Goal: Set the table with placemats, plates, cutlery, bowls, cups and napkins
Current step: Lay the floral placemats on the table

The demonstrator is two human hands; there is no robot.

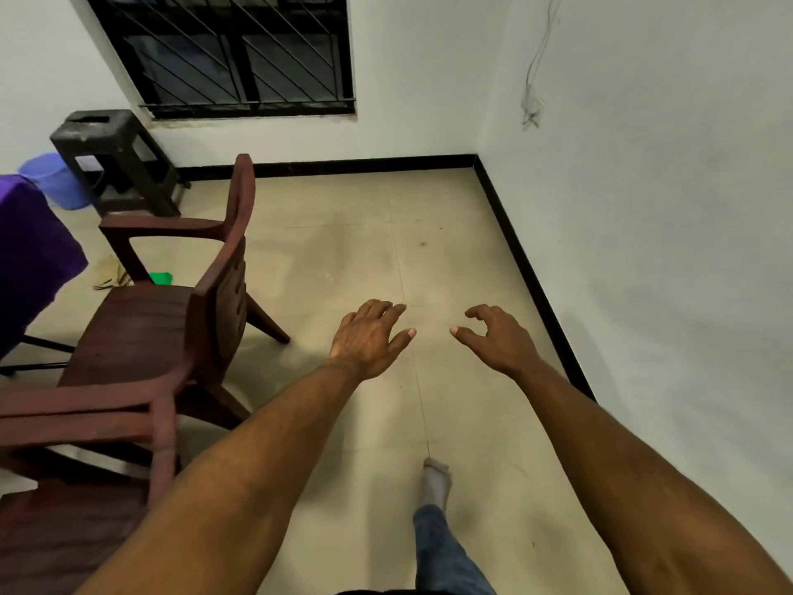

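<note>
Floor tiles (450, 268) in pale beige fill most of the head view, meeting white walls (643, 208) along a black skirting strip (532, 268). High on the far wall sits a dark barred window (240, 53), and a thin loose wire (534, 79) hangs down the right-hand wall.

Both bare forearms reach forward over the floor. The left hand (369, 337) is palm down with its fingers straight and loosely spread, holding nothing. The right hand (493, 337) is just beside it, apart from it, with its fingers loosely curled and the thumb pointing toward the left hand; it too holds nothing.

On the left stands a reddish-brown plastic armchair (171, 311), its back turned toward the hands, and the arm of a second chair of the same colour (81, 414) shows nearer the camera at the lower left. At the left edge a purple cloth (30, 251) hangs over what looks like a table corner, with thin dark legs below it. None of the placemats, plates, cutlery, bowls, cups or napkins can be seen in this view, so I cannot tell where they lie.

Against the far wall is a black plastic stool (111, 156), and a light blue bucket (55, 178) stands just beside it. A leg in blue jeans (442, 551) ends in a foot in a grey sock (437, 478) on the floor. A small green scrap (161, 277) lies on the floor under the armchair's arm
</note>
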